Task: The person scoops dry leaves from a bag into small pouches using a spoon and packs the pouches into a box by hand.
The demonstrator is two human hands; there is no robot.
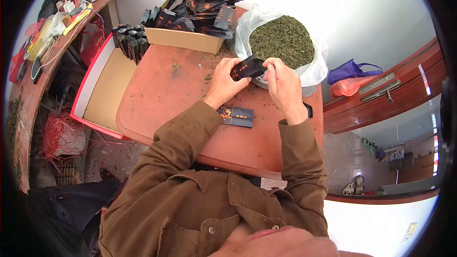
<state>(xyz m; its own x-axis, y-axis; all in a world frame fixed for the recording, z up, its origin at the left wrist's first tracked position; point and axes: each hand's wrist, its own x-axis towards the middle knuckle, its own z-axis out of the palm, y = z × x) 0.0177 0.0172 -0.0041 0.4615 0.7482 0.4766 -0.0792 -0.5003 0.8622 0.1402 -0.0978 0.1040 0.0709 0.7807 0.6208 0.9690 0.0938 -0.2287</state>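
My left hand [223, 83] is wrapped round a small black packet [248, 68] with orange print, tilted with its mouth toward the right. At that mouth, the fingers of my right hand [282, 83] are pinched together; what they hold, if anything, is hidden. Just beyond both hands, a clear plastic bag [320, 69] stands full of dried green leaves [281, 40] that look like tea. On the table below my hands lies a flat stack of black packets [236, 116] with orange print.
A cardboard box [183, 39] heaped with black packets [202, 7] stands at the table's back. A red-edged box [102, 97] is at the left, with more packets [131, 40] at its far end. Loose leaf bits dot the red-brown table [157, 95]. A door [381, 90] stands at the right.
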